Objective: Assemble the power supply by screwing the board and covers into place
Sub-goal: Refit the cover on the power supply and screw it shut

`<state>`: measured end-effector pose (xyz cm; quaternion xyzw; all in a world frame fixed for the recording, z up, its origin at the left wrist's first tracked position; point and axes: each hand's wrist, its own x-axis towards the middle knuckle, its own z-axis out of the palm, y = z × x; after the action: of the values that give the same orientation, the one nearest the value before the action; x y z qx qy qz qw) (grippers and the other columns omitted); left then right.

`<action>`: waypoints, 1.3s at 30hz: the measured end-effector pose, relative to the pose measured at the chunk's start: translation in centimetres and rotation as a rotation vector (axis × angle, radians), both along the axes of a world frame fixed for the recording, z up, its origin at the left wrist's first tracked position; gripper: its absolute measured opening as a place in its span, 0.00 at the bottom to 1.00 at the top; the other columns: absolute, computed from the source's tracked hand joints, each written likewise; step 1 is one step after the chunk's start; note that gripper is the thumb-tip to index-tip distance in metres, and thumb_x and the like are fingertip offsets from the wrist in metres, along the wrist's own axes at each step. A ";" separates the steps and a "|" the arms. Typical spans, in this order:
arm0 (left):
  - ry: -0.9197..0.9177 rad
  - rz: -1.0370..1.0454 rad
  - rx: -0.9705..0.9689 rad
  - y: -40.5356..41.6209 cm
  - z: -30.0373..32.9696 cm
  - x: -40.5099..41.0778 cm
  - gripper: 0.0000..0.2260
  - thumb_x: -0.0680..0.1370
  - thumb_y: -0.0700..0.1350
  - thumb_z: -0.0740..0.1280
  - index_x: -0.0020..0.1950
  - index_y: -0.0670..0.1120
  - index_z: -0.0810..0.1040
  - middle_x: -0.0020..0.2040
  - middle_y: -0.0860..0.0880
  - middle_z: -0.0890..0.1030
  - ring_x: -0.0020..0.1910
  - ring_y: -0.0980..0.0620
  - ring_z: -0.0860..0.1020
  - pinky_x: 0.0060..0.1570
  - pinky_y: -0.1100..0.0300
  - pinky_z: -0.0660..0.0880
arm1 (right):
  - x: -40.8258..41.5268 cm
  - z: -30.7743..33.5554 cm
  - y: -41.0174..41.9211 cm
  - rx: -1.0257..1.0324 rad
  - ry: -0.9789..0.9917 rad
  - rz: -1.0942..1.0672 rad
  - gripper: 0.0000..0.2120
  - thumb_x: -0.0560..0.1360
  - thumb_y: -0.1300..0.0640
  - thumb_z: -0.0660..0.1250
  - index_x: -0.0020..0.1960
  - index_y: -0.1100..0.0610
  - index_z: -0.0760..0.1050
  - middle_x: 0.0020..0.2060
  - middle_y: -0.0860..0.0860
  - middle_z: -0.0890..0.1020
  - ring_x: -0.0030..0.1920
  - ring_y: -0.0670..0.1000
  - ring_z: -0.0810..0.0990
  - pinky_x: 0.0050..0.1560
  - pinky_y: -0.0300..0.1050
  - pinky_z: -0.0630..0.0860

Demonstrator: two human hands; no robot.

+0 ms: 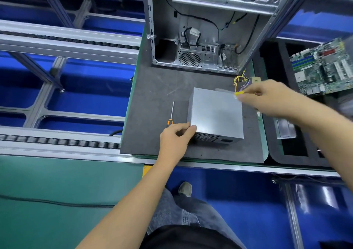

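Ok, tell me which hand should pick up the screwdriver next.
Probably the left hand: it grips the power supply's near-left corner, right beside the screwdriver's orange handle. The right hand is at the far-right corner, pinching something yellow by the wires.

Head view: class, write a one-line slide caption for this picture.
Left hand grips the corner of a metal power supply box while the right hand pinches something yellow at its far corner.

Bright overhead light; right edge blurred, warped.
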<state>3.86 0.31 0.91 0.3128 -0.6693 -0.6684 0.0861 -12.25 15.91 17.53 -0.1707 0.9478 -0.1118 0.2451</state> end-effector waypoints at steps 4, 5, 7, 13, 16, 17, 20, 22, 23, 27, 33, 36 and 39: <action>-0.026 -0.013 -0.011 0.4 0.5 0.2 0.08 0.78 0.47 0.71 0.38 0.53 0.84 0.33 0.59 0.77 0.35 0.58 0.74 0.41 0.71 0.70 | 1.9 -7.2 4.1 -0.326 -0.011 -0.489 0.17 0.81 0.43 0.56 0.50 0.55 0.75 0.48 0.55 0.83 0.52 0.58 0.82 0.55 0.53 0.77; -0.031 -0.014 -0.008 0.5 0.7 0.4 0.09 0.78 0.46 0.71 0.38 0.50 0.83 0.31 0.59 0.74 0.35 0.58 0.71 0.39 0.71 0.68 | 2.7 -8.7 4.0 -0.451 -0.099 -0.595 0.16 0.82 0.43 0.55 0.51 0.54 0.74 0.51 0.55 0.82 0.54 0.57 0.82 0.58 0.56 0.77; -0.026 -0.033 -0.036 0.6 0.6 0.5 0.10 0.79 0.44 0.70 0.37 0.49 0.81 0.34 0.55 0.75 0.36 0.59 0.71 0.40 0.68 0.68 | 3.8 -11.0 3.5 -0.621 -0.171 -0.716 0.14 0.81 0.41 0.55 0.51 0.48 0.73 0.53 0.54 0.82 0.52 0.53 0.82 0.58 0.58 0.78; 0.016 -0.075 -0.049 0.2 0.4 -0.5 0.06 0.79 0.42 0.71 0.46 0.52 0.85 0.44 0.53 0.82 0.45 0.63 0.76 0.46 0.74 0.69 | 2.8 -12.9 2.5 -0.723 -0.076 -0.688 0.13 0.75 0.34 0.54 0.49 0.37 0.74 0.49 0.48 0.82 0.53 0.54 0.80 0.58 0.55 0.76; -0.009 0.011 0.088 -0.8 -0.1 -2.1 0.11 0.79 0.43 0.72 0.50 0.60 0.86 0.52 0.61 0.84 0.55 0.64 0.80 0.58 0.67 0.73 | 1.6 -13.1 1.8 -0.797 -0.096 -0.682 0.13 0.75 0.34 0.54 0.49 0.38 0.74 0.49 0.51 0.82 0.54 0.57 0.80 0.58 0.62 0.76; -0.016 0.052 0.140 -1.2 -0.2 -2.7 0.11 0.78 0.43 0.72 0.52 0.60 0.85 0.55 0.60 0.84 0.58 0.60 0.80 0.62 0.61 0.75 | 1.2 -13.2 1.6 -0.812 -0.105 -0.673 0.13 0.75 0.35 0.55 0.50 0.38 0.74 0.49 0.51 0.83 0.54 0.58 0.80 0.58 0.63 0.76; -0.029 0.139 0.222 -2.1 -0.4 -4.4 0.08 0.77 0.43 0.73 0.53 0.54 0.86 0.57 0.56 0.85 0.60 0.55 0.81 0.66 0.50 0.75 | 0.2 -13.6 1.3 -0.830 -0.135 -0.638 0.15 0.75 0.34 0.55 0.53 0.39 0.74 0.48 0.48 0.83 0.52 0.56 0.81 0.58 0.63 0.76; -0.031 0.164 0.230 -2.1 -0.5 -5.0 0.07 0.77 0.44 0.74 0.53 0.53 0.87 0.56 0.54 0.85 0.59 0.54 0.82 0.66 0.49 0.74 | -0.6 -13.7 1.1 -0.850 -0.166 -0.624 0.18 0.74 0.33 0.54 0.55 0.40 0.74 0.49 0.47 0.83 0.54 0.54 0.81 0.60 0.62 0.76; -0.033 0.172 0.228 -2.0 -0.5 -5.2 0.07 0.76 0.44 0.74 0.52 0.54 0.87 0.56 0.54 0.85 0.59 0.54 0.82 0.66 0.49 0.75 | -1.0 -13.8 1.1 -0.868 -0.186 -0.625 0.19 0.73 0.33 0.54 0.56 0.41 0.74 0.51 0.47 0.83 0.55 0.53 0.80 0.62 0.61 0.75; -0.054 0.215 0.205 -1.6 -0.6 -5.4 0.06 0.76 0.45 0.74 0.50 0.55 0.87 0.55 0.56 0.85 0.58 0.56 0.82 0.66 0.51 0.75 | -2.0 -14.1 1.5 -0.933 -0.248 -0.643 0.14 0.80 0.41 0.57 0.60 0.45 0.74 0.57 0.45 0.82 0.60 0.49 0.80 0.65 0.57 0.74; -0.067 0.216 0.163 -1.5 -0.3 -5.4 0.07 0.77 0.47 0.73 0.54 0.49 0.86 0.54 0.55 0.86 0.58 0.56 0.82 0.66 0.50 0.74 | -1.5 -13.5 2.3 -0.852 -0.071 -0.532 0.10 0.81 0.50 0.62 0.58 0.37 0.78 0.46 0.43 0.83 0.49 0.45 0.80 0.57 0.49 0.79; -0.070 0.191 0.150 -1.5 0.0 -5.4 0.07 0.77 0.46 0.73 0.55 0.52 0.86 0.54 0.56 0.86 0.57 0.57 0.82 0.66 0.51 0.75 | -1.7 -11.8 2.5 -0.633 0.187 -0.266 0.13 0.80 0.50 0.65 0.64 0.43 0.78 0.39 0.48 0.77 0.42 0.45 0.76 0.45 0.29 0.71; -0.057 0.149 0.120 -1.6 0.2 -5.1 0.08 0.79 0.45 0.71 0.55 0.57 0.85 0.55 0.57 0.85 0.58 0.58 0.81 0.65 0.53 0.75 | -1.5 -9.8 2.2 -0.585 0.127 -0.033 0.14 0.79 0.51 0.66 0.64 0.45 0.78 0.42 0.44 0.74 0.44 0.44 0.76 0.45 0.27 0.68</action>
<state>-1.22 -1.29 1.11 0.3850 -0.6051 -0.6900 0.0977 -13.73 18.12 7.72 -0.2253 0.8913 -0.3734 0.1239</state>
